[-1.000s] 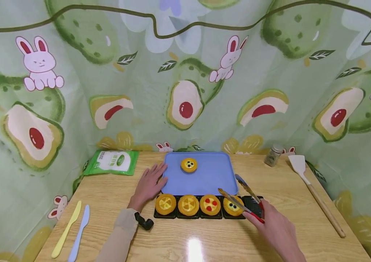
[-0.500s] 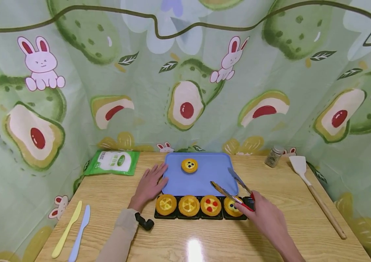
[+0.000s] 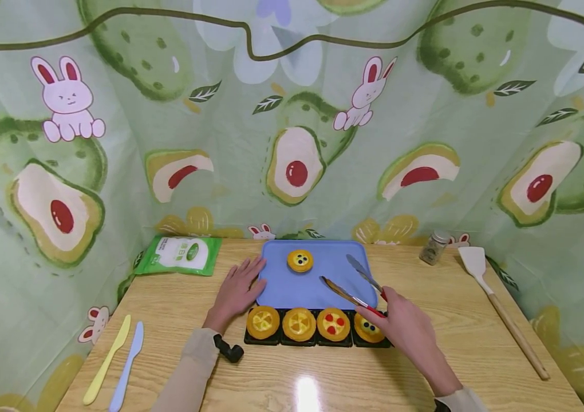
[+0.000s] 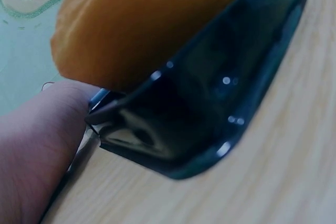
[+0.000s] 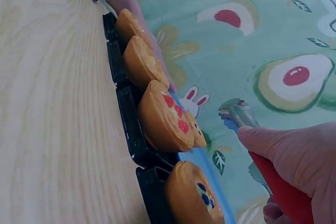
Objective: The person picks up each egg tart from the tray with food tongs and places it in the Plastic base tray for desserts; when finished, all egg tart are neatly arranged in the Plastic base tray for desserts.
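Observation:
My right hand (image 3: pixel 402 323) holds metal tongs (image 3: pixel 344 294) by their red handles (image 5: pixel 281 184); the tong arms are spread over the right part of a blue tray (image 3: pixel 276 289), with nothing between them. On that tray, near its back, sits one egg tart (image 3: pixel 300 261) with dark berry dots. My left hand (image 3: pixel 236 290) rests at the tray's left edge, fingers extended. Along the tray's front runs a row of black plastic cups (image 3: pixel 263 343) holding several tarts: two with yellow wedges, one with red pieces (image 3: pixel 333 325), one with dark berries (image 5: pixel 205 195). The right hand covers the row's right end.
A green and white packet (image 3: pixel 178 256) lies at the back left. Yellow (image 3: pixel 109 360) and blue (image 3: pixel 128 366) plastic knives lie front left. On the right are a spice jar (image 3: pixel 434 247) and a white spatula with a wooden handle (image 3: pixel 516 335). A patterned curtain closes the back.
My right hand has carried the tongs leftward and slightly away, from above the row's right end to over the blue tray. The left hand stays put.

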The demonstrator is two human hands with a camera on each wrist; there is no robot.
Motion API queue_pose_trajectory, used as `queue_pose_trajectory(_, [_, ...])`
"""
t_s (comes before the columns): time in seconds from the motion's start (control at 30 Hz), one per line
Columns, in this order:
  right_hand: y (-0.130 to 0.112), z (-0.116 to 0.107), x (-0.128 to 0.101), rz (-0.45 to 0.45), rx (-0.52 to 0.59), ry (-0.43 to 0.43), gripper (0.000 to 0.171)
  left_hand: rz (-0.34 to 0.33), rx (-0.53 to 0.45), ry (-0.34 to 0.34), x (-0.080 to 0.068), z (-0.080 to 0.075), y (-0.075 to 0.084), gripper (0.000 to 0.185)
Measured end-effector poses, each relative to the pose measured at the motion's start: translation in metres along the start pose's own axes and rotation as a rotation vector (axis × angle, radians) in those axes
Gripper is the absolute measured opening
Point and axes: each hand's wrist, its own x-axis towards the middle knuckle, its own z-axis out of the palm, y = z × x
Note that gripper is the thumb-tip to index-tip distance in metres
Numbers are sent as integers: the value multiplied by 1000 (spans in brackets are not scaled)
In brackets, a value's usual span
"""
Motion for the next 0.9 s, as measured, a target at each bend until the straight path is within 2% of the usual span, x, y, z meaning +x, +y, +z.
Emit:
queue_pose_trajectory(0.33, [-12,10,20,-101,-7,14,84,2,-5,11,0,-1,2,62])
queue_pose_trajectory(0.63, [-19,18,42,-87,-58,-31,69,3,-13,21,0,2,2,62])
queue_pose_trajectory(0.9, [-28,26,60,-143,-83,-83,65,-7,-3,6,-1,0,1,61])
